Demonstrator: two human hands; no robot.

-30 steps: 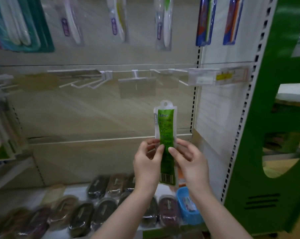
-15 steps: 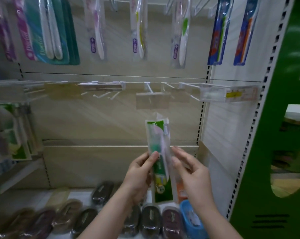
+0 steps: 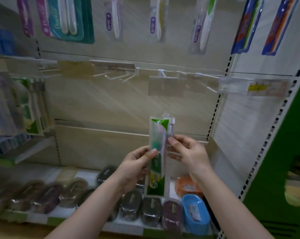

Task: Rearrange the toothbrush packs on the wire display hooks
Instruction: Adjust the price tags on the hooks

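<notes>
Both hands, left (image 3: 137, 167) and right (image 3: 191, 152), pinch an upright green toothbrush pack (image 3: 157, 157) with curled fingers.

I can half-read "Doctor" on the teal toothbrush pack (image 3: 71, 19) hanging top left; print on the green pack (image 3: 157, 157) I hold is too blurred

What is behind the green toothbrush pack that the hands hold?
Behind the green toothbrush pack shows the beige back panel; lower, wrapped soap dishes. What it covers stays hidden.
</notes>
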